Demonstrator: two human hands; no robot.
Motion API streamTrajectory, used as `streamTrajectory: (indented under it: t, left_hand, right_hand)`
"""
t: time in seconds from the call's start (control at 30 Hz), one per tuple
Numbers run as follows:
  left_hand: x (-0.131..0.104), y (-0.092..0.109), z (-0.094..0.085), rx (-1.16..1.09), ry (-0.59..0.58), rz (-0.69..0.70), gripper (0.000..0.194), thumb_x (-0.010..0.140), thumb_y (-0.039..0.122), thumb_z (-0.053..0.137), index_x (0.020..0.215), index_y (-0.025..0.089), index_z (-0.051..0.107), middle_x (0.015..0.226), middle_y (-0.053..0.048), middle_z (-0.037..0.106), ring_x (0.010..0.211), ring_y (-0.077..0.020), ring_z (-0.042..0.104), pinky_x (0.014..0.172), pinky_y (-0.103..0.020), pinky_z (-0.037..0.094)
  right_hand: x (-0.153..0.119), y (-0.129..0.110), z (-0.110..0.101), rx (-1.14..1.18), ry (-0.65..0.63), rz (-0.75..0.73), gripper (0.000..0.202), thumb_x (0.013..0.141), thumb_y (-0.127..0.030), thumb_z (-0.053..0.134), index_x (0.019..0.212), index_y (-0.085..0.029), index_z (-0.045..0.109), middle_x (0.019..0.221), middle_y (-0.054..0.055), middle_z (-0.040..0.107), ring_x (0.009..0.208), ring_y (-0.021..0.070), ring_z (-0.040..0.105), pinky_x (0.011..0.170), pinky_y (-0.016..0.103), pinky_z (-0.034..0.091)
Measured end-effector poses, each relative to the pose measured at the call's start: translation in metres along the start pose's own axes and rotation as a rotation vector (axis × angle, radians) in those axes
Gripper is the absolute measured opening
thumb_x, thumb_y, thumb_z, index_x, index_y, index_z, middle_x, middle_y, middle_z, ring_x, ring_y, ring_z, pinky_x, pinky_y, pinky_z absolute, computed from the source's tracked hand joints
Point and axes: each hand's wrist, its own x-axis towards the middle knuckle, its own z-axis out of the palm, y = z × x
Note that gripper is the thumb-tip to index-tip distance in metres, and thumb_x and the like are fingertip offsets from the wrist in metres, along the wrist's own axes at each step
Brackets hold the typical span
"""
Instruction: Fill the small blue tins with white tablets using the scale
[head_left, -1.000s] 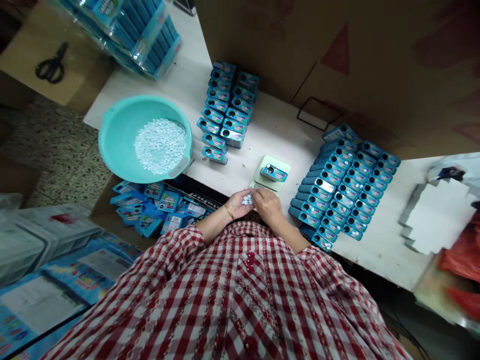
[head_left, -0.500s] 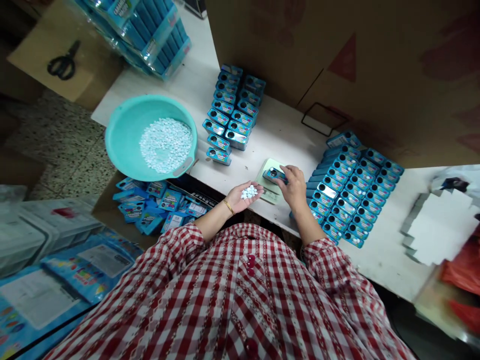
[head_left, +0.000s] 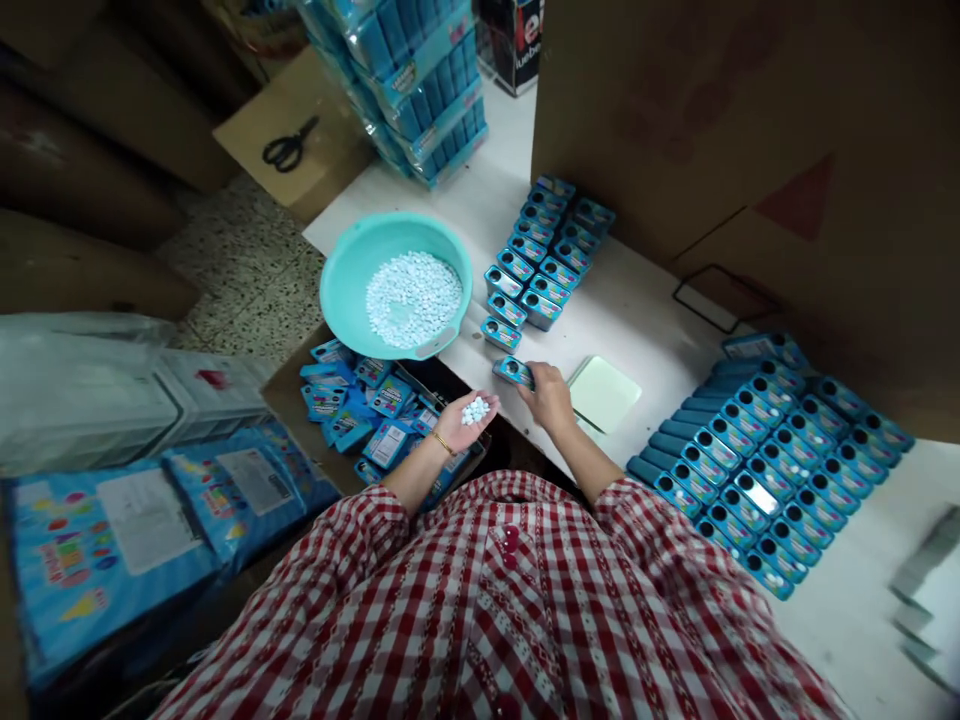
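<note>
By the front edge of the bench point(head_left: 634, 315), our right hand point(head_left: 551, 400) pinches the blue tin point(head_left: 511, 371) between its fingers, best held level; our left hand point(head_left: 448, 425), fingers open, cups white pellets point(head_left: 475, 410), best cradled steadily.

Shirt point(head_left: 517, 600) — red-and-white checked, patterned stripes | sleeves point(head_left: 367, 525) — same check | left wrist — gold-coloured bracelet point(head_left: 443, 443)

Black box point(head_left: 527, 50) reads "ei" over "uebe"; brown carton point(head_left: 637, 120) bears red triangle point(head_left: 804, 200).
</note>
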Motion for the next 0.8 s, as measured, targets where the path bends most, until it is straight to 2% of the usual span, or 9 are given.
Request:
streamTrajectory:
  t: [0.1,0.17,0.27,0.33,0.4,0.53,0.6,0.7,0.8]
  left_hand:
    - [0.009,0.008,-0.003,-0.041,0.03,0.042,0.022,0.086,0.014,0.043,0.076,0.008,0.061,0.075,-0.012,0.067,0.074,-0.016,0.066,0.07,-0.026,0.054]
    - [0.02,0.013,0.002,-0.056,0.033,0.063,0.022,0.086,0.013,0.043,0.075,0.008,0.06,0.072,-0.011,0.066,0.071,-0.0157,0.066,0.069,-0.025,0.054]
    - [0.038,0.021,0.014,-0.051,0.027,0.073,0.02,0.085,0.011,0.042,0.075,0.01,0.06,0.069,-0.009,0.065,0.069,-0.0156,0.065,0.067,-0.026,0.054]
    - [0.048,0.026,0.023,-0.052,0.04,0.084,0.02,0.085,0.009,0.041,0.075,0.011,0.059,0.067,-0.008,0.064,0.069,-0.0155,0.064,0.067,-0.027,0.054]
    - [0.055,0.033,0.031,-0.063,0.064,0.12,0.022,0.085,0.007,0.039,0.076,0.012,0.058,0.064,-0.006,0.063,0.067,-0.0148,0.063,0.067,-0.027,0.054]
    - [0.067,0.046,0.039,-0.032,0.05,0.161,0.023,0.087,0.01,0.037,0.077,0.013,0.058,0.063,-0.003,0.062,0.064,-0.0121,0.062,0.067,-0.024,0.055]
    - [0.068,0.048,0.038,-0.005,0.055,0.177,0.024,0.086,0.01,0.037,0.076,0.013,0.058,0.061,-0.003,0.061,0.063,-0.0117,0.062,0.065,-0.024,0.055]
    - [0.061,0.038,0.031,0.035,0.092,0.148,0.024,0.086,0.01,0.037,0.074,0.012,0.058,0.063,-0.005,0.062,0.064,-0.0126,0.063,0.063,-0.023,0.055]
    - [0.048,0.014,0.025,0.067,0.128,0.065,0.023,0.086,0.01,0.039,0.073,0.01,0.058,0.065,-0.007,0.063,0.066,-0.0143,0.064,0.061,-0.024,0.056]
  right_hand:
    - [0.022,-0.024,0.02,-0.034,-0.021,0.058,0.03,0.085,-0.029,0.049,0.109,-0.011,0.054,0.103,0.015,0.057,0.094,0.0243,0.051,0.078,0.037,0.047]
    - [0.028,-0.032,0.026,-0.011,0.011,0.064,0.033,0.087,-0.029,0.046,0.113,-0.011,0.052,0.108,0.016,0.055,0.097,0.0241,0.05,0.078,0.036,0.048]
    - [0.015,-0.026,0.02,0.054,0.089,-0.017,0.034,0.087,-0.029,0.046,0.118,-0.014,0.05,0.117,0.015,0.052,0.106,0.0239,0.049,0.084,0.038,0.048]
    - [-0.016,-0.007,0.004,0.075,0.135,-0.067,0.031,0.087,-0.028,0.047,0.116,-0.018,0.053,0.119,0.012,0.052,0.109,0.0226,0.049,0.089,0.038,0.047]
    - [-0.065,0.019,-0.021,0.047,0.196,-0.051,0.027,0.088,-0.026,0.046,0.112,-0.02,0.055,0.115,0.01,0.055,0.108,0.0209,0.051,0.09,0.038,0.046]
    - [-0.183,0.067,-0.075,-0.22,0.343,0.17,0.021,0.087,-0.024,0.047,0.103,-0.019,0.06,0.102,0.009,0.06,0.096,0.0201,0.053,0.084,0.037,0.045]
    - [-0.229,0.081,-0.092,-0.392,0.304,0.304,0.021,0.086,-0.027,0.049,0.099,-0.018,0.062,0.097,0.01,0.06,0.091,0.0212,0.052,0.079,0.037,0.043]
    - [-0.262,0.092,-0.097,-0.54,0.098,0.368,0.022,0.085,-0.031,0.051,0.098,-0.02,0.064,0.099,0.01,0.06,0.089,0.0225,0.049,0.074,0.035,0.039]
    - [-0.264,0.1,-0.087,-0.604,0.018,0.334,0.02,0.085,-0.029,0.05,0.096,-0.02,0.064,0.105,0.01,0.059,0.09,0.0223,0.047,0.074,0.034,0.035]
